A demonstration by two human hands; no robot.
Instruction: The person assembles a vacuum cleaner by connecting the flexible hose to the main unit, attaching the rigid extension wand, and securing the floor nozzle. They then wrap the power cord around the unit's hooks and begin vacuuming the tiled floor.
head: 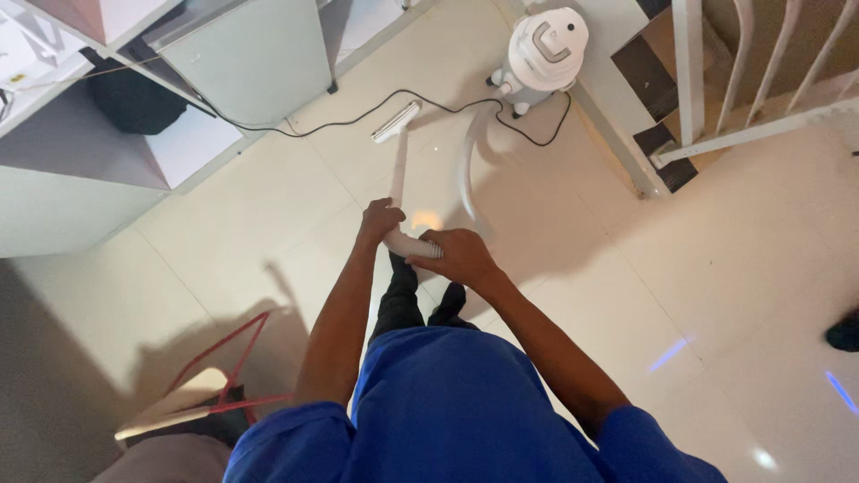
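Observation:
I stand on a cream tiled floor and hold a pale vacuum wand in front of me. My left hand grips the wand's upper end. My right hand closes around the ribbed hose cuff just behind it. The wand runs away from me to a flat white floor nozzle resting on the tiles. A whitish hose curves from my hands to a white canister vacuum standing by the wall.
A black power cord snakes across the floor from the canister toward a grey cabinet at the back left. White stair railings rise at the right. A red-framed stool stands near my left side.

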